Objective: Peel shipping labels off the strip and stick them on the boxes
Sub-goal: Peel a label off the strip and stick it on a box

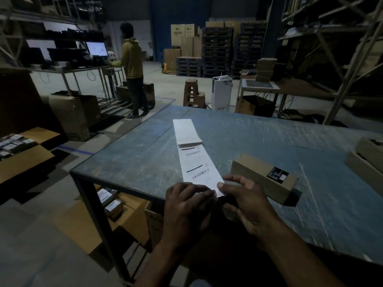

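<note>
Both hands work the near end of the label strip on the table: left hand curled over it, right hand pinching its corner. Tearing or creasing looks likely if pulled fast; the box waits just beside.

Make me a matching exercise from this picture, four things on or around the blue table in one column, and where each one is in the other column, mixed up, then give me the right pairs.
Things
1. label strip
2. brown box
3. left hand
4. right hand

Places
A. lying to the right of the strip, black sticker on top
B. thumb on the strip's near right corner
C. running lengthwise down the table, folded stack at its far end
D. fingers at the strip's near end, over the table's front edge

Pairs: 1-C, 2-A, 3-D, 4-B
</note>
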Demonstrator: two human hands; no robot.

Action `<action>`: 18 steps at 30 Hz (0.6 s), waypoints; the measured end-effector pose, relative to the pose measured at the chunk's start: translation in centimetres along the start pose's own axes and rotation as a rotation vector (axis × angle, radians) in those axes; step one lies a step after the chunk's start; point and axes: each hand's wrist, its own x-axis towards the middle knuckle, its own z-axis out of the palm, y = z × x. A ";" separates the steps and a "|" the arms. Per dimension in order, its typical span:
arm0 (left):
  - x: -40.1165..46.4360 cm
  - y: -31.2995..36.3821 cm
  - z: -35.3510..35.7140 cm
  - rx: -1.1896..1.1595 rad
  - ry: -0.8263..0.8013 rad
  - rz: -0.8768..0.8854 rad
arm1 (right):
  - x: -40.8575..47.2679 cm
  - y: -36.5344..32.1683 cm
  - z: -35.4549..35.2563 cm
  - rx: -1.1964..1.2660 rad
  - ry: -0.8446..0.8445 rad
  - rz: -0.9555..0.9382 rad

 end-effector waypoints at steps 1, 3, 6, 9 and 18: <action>0.3 0.1 -0.3 -0.046 0.006 -0.035 | -0.1 0.0 -0.3 0.019 -0.036 -0.004; 1.4 0.5 -1.1 -0.158 0.031 -0.097 | -0.3 -0.1 -1.0 0.060 -0.109 -0.008; 3.4 0.6 -2.2 -0.246 0.037 -0.147 | -0.4 -0.3 -1.6 0.039 -0.176 -0.043; 4.8 0.1 -2.2 -0.333 -0.096 -0.178 | -0.2 -0.2 -1.8 0.072 -0.149 -0.089; 5.0 -0.2 -1.6 -0.389 -0.358 -0.272 | 0.5 0.5 -2.9 0.041 -0.122 -0.131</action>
